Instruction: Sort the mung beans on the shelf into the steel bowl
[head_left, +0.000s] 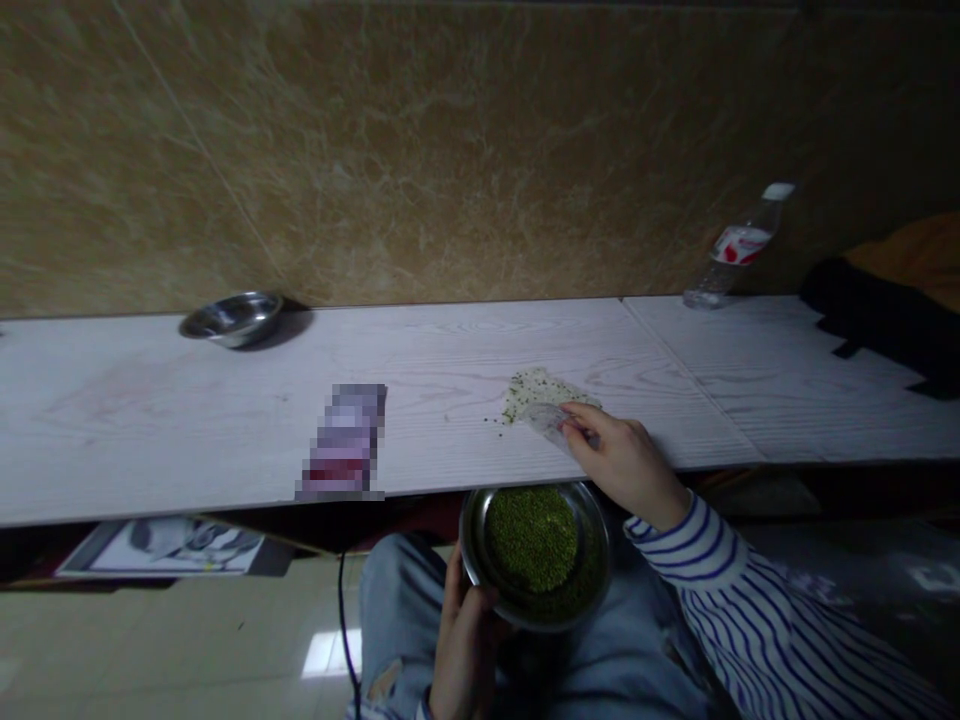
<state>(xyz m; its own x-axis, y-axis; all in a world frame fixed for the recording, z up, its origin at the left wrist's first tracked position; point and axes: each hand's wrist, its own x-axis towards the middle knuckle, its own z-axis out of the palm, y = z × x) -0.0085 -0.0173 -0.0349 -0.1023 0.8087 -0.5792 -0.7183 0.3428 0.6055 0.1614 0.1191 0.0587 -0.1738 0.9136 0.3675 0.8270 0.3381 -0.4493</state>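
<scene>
My left hand [466, 635] grips the near left side of a steel bowl [600, 545], held over my lap just below the table edge. Green beans, which look like mung beans [532, 540], fill its bottom. Above the bowl, my right hand [626, 460] pinches a thin, clear plastic piece [546, 420]; its exact kind is unclear. The plastic touches or hovers over a pile of white grains mixed with green beans [536, 385] on the table. A few loose beans lie left of the pile.
The narrow whitish wood-grain table [442, 360] runs along a marbled wall. A second steel bowl [234, 322] stands at the back left. A blurred-out flat object [345, 440] lies near the front edge. At the back right are a plastic bottle [739, 248] and dark fabric [885, 315].
</scene>
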